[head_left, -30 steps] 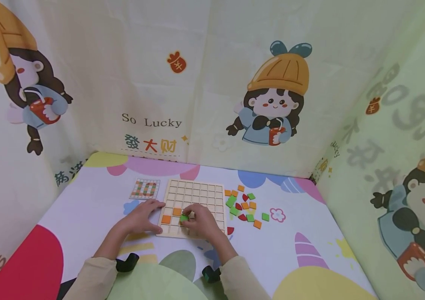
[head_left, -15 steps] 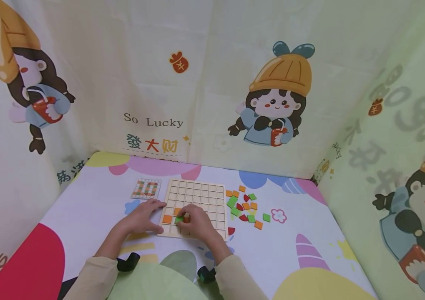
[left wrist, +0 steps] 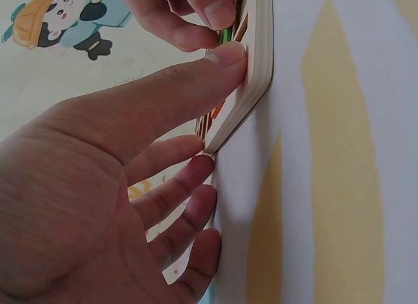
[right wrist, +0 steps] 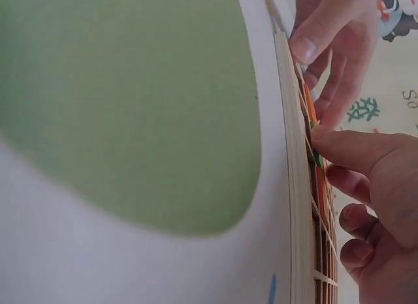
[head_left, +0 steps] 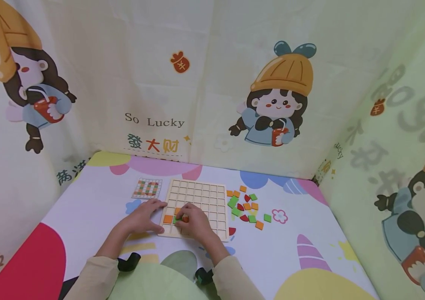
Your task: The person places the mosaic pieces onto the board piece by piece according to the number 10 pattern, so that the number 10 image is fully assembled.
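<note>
A wooden grid board (head_left: 202, 192) lies on the table between the hands. My left hand (head_left: 142, 218) steadies its left side; in the left wrist view the thumb (left wrist: 225, 59) rests on the frame (left wrist: 262, 52) and the other fingers spread along the side. My right hand (head_left: 195, 223) has thumb and fingertips on a green square tile (head_left: 175, 220) at a cell in the lower left, partly hidden by the fingers. Beside that cell sits an orange tile (head_left: 168, 219), with another orange tile (head_left: 177, 211) above. A red piece (head_left: 185, 219) shows under the right fingers.
Loose orange, green and red pieces (head_left: 247, 206) are scattered right of the board, with one red piece (head_left: 232, 231) close to its lower right edge. A small printed pattern card (head_left: 147, 188) lies at the upper left. Printed curtains (head_left: 204, 83) enclose the table.
My right hand has shifted slightly left with the green tile, bringing it down beside the lower orange tile. The left hand keeps its place on the board.
</note>
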Tool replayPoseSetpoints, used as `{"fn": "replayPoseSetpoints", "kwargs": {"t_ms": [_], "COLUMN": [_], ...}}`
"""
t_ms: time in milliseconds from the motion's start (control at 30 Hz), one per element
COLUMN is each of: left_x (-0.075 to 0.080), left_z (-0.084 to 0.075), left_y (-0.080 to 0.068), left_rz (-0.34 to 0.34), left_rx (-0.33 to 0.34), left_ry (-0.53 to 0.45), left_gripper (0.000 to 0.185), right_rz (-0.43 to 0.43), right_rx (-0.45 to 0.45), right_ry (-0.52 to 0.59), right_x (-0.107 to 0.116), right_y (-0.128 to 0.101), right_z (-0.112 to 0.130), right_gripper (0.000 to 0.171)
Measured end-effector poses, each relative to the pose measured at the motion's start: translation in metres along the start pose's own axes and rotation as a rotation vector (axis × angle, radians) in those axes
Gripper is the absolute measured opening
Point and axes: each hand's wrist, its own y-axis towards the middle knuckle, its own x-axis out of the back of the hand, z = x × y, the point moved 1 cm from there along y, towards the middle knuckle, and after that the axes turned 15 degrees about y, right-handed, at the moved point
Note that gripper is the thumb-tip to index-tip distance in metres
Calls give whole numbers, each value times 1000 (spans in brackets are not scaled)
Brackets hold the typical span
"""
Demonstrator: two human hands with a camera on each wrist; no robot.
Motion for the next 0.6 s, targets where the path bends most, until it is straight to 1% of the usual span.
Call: {"fn": "replayPoseSetpoints", "kwargs": {"t_ms": [100, 300, 600], "left_x": [-1, -2, -1], "left_z": [1, 1, -1], "left_y": [1, 1, 1], "left_rz": [-3, -2, 0], "left_rx": [-9, -7, -6], "left_ry": [9, 16, 14], "left_gripper": [82, 82, 82], "right_rz": [5, 11, -30], "right_rx": [4, -2, -20], "right_ry": [-1, 9, 14], "right_x": [1, 5, 16], "right_y": [-1, -2, -4], "right_z": [1, 0, -7], "right_gripper": [7, 11, 14]}}
